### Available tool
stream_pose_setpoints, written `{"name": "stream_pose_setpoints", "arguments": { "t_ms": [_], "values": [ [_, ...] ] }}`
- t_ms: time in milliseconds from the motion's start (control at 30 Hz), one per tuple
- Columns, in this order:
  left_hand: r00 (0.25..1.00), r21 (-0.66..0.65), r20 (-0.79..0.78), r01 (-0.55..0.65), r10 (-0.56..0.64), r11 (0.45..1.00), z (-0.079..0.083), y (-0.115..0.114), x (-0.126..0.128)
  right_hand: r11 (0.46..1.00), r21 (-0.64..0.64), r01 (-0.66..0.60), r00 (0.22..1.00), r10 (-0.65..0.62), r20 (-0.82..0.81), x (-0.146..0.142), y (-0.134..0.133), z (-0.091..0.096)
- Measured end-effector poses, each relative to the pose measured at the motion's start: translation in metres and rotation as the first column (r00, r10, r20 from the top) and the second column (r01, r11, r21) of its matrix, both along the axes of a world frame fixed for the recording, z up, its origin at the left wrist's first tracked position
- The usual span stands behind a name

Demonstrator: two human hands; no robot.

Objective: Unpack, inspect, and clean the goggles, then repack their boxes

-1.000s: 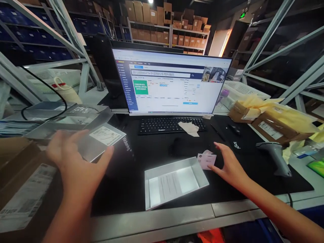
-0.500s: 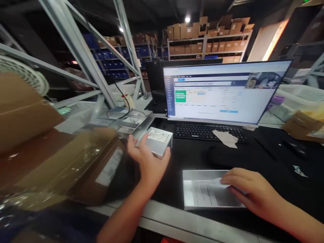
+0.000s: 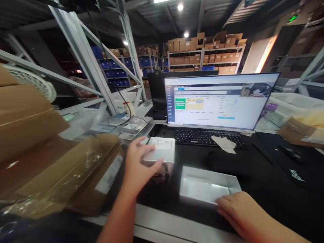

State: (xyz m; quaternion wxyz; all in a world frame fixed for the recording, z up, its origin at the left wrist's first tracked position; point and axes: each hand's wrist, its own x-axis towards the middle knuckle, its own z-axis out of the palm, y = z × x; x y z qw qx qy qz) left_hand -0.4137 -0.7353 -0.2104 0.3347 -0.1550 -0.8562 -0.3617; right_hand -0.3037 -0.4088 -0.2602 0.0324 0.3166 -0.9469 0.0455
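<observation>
My left hand (image 3: 141, 163) is at a silver box (image 3: 165, 153) with a white label on top. Its fingers are spread over the box's left side, with the thumb at the front edge. In front of me on the black tabletop is an open, shallow silver box bottom (image 3: 202, 185), its bare inside facing up. My right hand (image 3: 235, 209) has its fingers closed at the near right corner of this box bottom. The undersides of those fingers are hidden.
A large open carton (image 3: 96, 165) with clear plastic film stands at the left. Behind are a monitor (image 3: 215, 104) and a keyboard (image 3: 192, 136) with crumpled paper (image 3: 225, 143) on it. A mouse (image 3: 290, 152) lies at the right. More flat silver boxes (image 3: 136, 126) lie back left.
The printed sheet has gone from view inside the box bottom. My right hand has moved down to its near corner. My left hand's fingers have loosened around the labelled box.
</observation>
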Motion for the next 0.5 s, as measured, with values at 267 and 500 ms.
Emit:
{"name": "stream_pose_setpoints", "arguments": {
  "t_ms": [267,500],
  "values": [
    [0.855,0.088,0.269,0.438,-0.444,0.895,-0.003,-0.049,-0.033,0.990,0.069,0.122,0.991,-0.117,-0.067,-0.033,-0.026,-0.009],
    [0.896,0.214,0.230,0.335,-0.381,0.918,-0.009,-0.038,-0.049,0.990,-0.112,0.086,0.991,-0.097,-0.094,-0.054,-0.028,0.011]
  ]
}}
